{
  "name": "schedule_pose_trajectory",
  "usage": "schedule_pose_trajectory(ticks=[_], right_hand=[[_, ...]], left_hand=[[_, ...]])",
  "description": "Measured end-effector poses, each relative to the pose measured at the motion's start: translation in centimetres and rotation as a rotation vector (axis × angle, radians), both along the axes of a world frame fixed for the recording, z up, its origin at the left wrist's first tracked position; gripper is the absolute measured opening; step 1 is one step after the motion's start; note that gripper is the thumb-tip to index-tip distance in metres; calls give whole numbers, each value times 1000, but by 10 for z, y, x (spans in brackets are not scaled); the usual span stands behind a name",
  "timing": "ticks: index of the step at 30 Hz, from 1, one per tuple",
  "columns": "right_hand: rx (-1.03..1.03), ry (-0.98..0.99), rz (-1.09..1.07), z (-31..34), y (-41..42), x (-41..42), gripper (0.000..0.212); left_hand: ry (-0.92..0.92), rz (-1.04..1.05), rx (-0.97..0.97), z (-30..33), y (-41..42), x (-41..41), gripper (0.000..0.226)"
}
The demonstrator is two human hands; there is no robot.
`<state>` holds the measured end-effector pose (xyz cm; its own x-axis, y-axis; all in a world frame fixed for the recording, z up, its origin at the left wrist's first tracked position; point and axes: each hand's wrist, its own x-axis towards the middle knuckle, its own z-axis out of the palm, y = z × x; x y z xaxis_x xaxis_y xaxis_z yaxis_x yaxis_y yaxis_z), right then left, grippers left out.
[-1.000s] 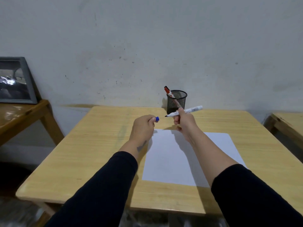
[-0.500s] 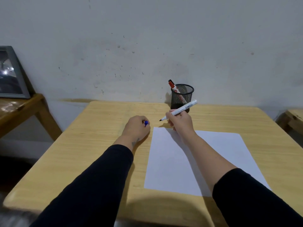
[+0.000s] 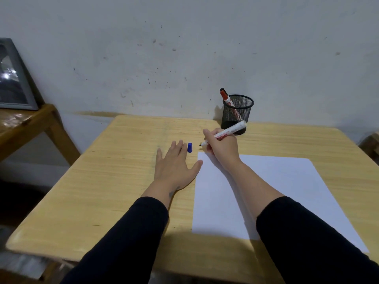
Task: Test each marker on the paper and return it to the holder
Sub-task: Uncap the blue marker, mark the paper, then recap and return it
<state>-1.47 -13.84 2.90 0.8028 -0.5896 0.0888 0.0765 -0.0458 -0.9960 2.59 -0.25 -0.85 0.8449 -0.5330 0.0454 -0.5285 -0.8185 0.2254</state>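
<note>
My right hand (image 3: pixel 222 147) grips an uncapped white marker (image 3: pixel 227 132), its dark tip pointing left just above the table, beyond the far left corner of the white paper (image 3: pixel 276 193). The marker's blue cap (image 3: pixel 190 147) lies on the table beside the fingertips of my left hand (image 3: pixel 174 165), which rests flat with fingers spread and holds nothing. A black mesh holder (image 3: pixel 238 111) stands at the table's far edge with a red-capped marker (image 3: pixel 226 98) leaning in it.
The wooden table (image 3: pixel 112 191) stands against a stained white wall. A second wooden table (image 3: pixel 26 124) with a framed picture (image 3: pixel 12 78) is at the left. Another table's corner (image 3: pixel 371 142) shows at the far right.
My left hand has lowered, opened and let the blue cap go onto the table. My right hand has brought the marker down toward the paper's corner.
</note>
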Motion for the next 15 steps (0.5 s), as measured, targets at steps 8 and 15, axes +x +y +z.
schedule_pose_trajectory(ticks=[8, 15], right_hand=[[-259, 133, -59, -13, -4, 9, 29], [-300, 159, -55, -16, -4, 11, 33]], left_hand=[[-21, 3, 6, 0, 0, 2, 80], [-27, 8, 5, -2, -1, 2, 80]])
